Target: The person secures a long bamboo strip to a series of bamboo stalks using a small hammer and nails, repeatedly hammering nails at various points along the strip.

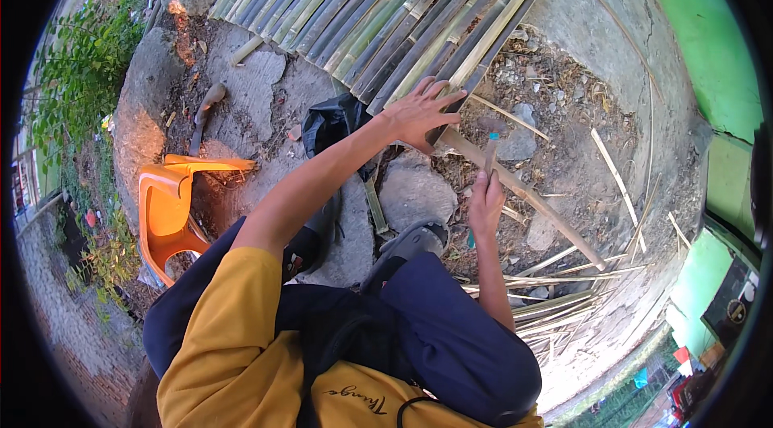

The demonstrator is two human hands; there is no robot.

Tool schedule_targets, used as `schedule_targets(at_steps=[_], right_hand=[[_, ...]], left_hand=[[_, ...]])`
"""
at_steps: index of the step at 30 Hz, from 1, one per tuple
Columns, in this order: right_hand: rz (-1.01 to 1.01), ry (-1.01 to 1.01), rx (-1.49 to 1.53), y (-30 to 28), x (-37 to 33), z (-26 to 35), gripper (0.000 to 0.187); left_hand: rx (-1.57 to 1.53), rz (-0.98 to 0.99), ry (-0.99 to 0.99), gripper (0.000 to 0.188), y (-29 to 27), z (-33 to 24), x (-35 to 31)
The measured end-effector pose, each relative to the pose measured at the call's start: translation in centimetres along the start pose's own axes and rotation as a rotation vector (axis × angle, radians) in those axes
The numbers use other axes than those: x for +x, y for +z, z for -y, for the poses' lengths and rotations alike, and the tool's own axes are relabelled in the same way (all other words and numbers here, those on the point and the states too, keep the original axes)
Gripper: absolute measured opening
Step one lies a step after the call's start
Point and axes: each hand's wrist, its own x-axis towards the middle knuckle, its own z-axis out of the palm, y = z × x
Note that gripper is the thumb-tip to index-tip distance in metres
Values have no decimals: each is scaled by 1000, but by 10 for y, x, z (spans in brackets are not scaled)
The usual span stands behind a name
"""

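Observation:
A panel of split bamboo slats (378,13) lies side by side across the top of the view, in green, pale and dark tones. My left hand (423,114) rests on the near ends of its right-hand slats, fingers spread. A round wooden pole (531,202) sticks out from beneath that corner toward the lower right. Just right of my left hand, my right hand (485,201) is closed around what looks like a hammer (490,156), held upright with a teal band near its top. Its head is blurred, and it is apart from the slats.
An orange plastic chair (167,201) lies at the left, near a curved-handled blade (205,115). A black plastic bag (332,124) sits by my left forearm. Loose bamboo strips (564,307) are piled at the lower right. A green wall (704,33) stands along the right.

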Motion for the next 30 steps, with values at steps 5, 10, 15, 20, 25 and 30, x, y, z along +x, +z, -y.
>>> schedule_targets(at_steps=[5, 10, 15, 20, 25, 30], right_hand=[[-26, 82, 92, -13, 8, 0, 31], [-6, 92, 95, -16, 6, 5, 32], [15, 81, 57, -12, 0, 3, 32], [45, 56, 90, -9, -3, 4, 32], [54, 73, 71, -10, -7, -2, 31], [52, 49, 62, -9, -12, -6, 32]], left_hand=[[-434, -218, -136, 84, -8, 8, -9], [-952, -393, -418, 78, -2, 7, -16], [-1032, -427, -399, 68, 11, 9, -15], [-1020, -412, -406, 64, 18, 11, -14], [-986, -406, -385, 63, 19, 0, -13], [-861, -434, -370, 66, 20, -10, -19]])
